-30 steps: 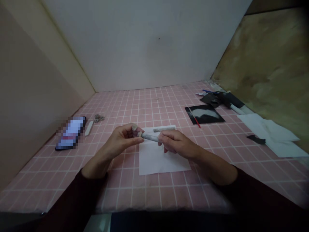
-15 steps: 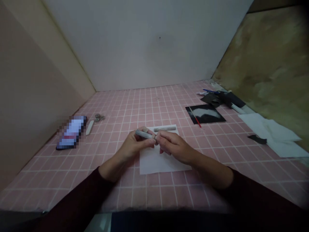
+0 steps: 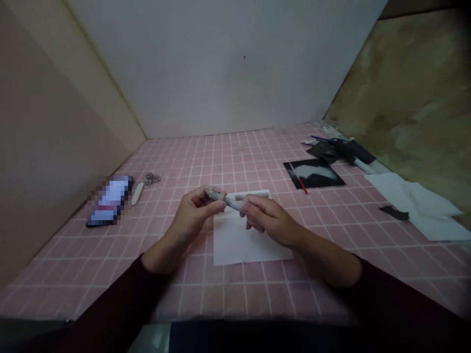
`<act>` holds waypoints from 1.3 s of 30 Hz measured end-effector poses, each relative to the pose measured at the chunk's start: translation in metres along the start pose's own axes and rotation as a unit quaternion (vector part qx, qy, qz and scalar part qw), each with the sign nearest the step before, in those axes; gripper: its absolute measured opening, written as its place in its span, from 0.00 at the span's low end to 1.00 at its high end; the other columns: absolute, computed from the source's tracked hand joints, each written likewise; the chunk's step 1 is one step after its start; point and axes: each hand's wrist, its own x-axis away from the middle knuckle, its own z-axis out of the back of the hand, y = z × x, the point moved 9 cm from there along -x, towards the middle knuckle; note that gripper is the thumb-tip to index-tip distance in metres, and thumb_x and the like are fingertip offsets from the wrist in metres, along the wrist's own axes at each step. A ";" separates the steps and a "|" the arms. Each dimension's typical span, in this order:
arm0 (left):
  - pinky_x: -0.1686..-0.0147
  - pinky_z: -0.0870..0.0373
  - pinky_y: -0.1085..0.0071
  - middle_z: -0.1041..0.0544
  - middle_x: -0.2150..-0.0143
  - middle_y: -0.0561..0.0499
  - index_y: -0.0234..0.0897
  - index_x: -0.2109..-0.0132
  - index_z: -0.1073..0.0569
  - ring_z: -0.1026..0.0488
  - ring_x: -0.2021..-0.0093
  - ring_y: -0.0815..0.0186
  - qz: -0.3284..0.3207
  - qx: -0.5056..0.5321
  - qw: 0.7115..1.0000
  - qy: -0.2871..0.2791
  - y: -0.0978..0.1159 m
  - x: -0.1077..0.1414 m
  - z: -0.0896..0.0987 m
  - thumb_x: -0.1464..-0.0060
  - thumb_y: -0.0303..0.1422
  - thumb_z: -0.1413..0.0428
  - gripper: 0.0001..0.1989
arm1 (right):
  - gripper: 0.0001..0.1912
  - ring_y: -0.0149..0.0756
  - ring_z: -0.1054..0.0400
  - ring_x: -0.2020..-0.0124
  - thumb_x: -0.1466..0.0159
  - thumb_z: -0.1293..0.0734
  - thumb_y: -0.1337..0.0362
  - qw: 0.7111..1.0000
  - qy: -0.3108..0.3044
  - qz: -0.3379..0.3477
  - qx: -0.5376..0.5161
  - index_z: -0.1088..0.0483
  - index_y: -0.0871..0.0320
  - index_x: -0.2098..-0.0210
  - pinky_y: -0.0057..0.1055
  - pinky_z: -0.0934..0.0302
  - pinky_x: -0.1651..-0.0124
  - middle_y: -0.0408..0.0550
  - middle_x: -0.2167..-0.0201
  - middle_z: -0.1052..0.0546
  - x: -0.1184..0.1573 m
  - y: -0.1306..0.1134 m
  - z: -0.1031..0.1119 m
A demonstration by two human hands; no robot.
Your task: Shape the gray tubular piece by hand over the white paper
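Observation:
A grey-white blending stump (image 3: 234, 203) is held between my two hands, slanting down to the right above a sheet of white paper (image 3: 235, 245). My left hand (image 3: 196, 208) pinches its tapered left end between thumb and fingers. The fingers of my right hand (image 3: 263, 215) are closed round the other end, which they hide. Just behind my hands, a second grey stump-like stick (image 3: 252, 195) lies along the far edge of the paper, partly covered by my right hand.
On the left lie a blurred phone (image 3: 110, 201), a pale flat strip (image 3: 137, 193) and small grey lumps (image 3: 151, 179). At right are a black sheet with white dust (image 3: 320, 171), a red-ended stick (image 3: 301, 185), dark scraps (image 3: 324, 151) and white papers (image 3: 415, 201).
The blending stump now has its tapered end at left instead of its blunt end. My hands have moved apart, the left one shifting left, with the stump spanning between them.

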 end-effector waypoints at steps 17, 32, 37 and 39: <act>0.66 0.31 0.75 0.23 0.70 0.55 0.37 0.68 0.20 0.29 0.70 0.72 -0.016 0.010 1.000 0.020 0.001 0.001 0.002 0.58 0.27 0.30 0.08 | 0.20 0.30 0.38 0.73 0.30 0.41 0.48 1.000 0.010 -0.002 0.005 0.34 0.57 0.68 0.31 0.40 0.68 0.39 0.77 0.36 0.001 -0.001 0.002; 0.63 0.30 0.72 0.23 0.69 0.55 0.37 0.67 0.22 0.27 0.68 0.69 0.020 0.024 0.999 -0.011 -0.008 0.001 -0.006 0.57 0.28 0.30 0.09 | 0.18 0.30 0.39 0.73 0.30 0.41 0.51 1.000 0.012 0.002 0.008 0.34 0.57 0.69 0.30 0.41 0.69 0.40 0.76 0.36 0.000 -0.001 0.002; 0.64 0.31 0.72 0.23 0.70 0.55 0.37 0.66 0.22 0.27 0.68 0.69 0.047 0.033 0.998 -0.021 -0.014 0.002 -0.008 0.58 0.29 0.30 0.11 | 0.18 0.30 0.39 0.74 0.30 0.41 0.51 1.000 0.005 -0.002 0.009 0.35 0.57 0.69 0.30 0.42 0.69 0.40 0.76 0.35 0.000 -0.001 0.000; 0.63 0.30 0.70 0.22 0.69 0.54 0.38 0.64 0.21 0.26 0.68 0.68 0.075 0.044 0.995 -0.043 -0.019 0.003 -0.011 0.57 0.30 0.30 0.11 | 0.18 0.30 0.39 0.74 0.30 0.41 0.51 1.000 0.004 -0.001 0.005 0.36 0.57 0.69 0.30 0.42 0.70 0.40 0.76 0.35 0.000 -0.002 0.000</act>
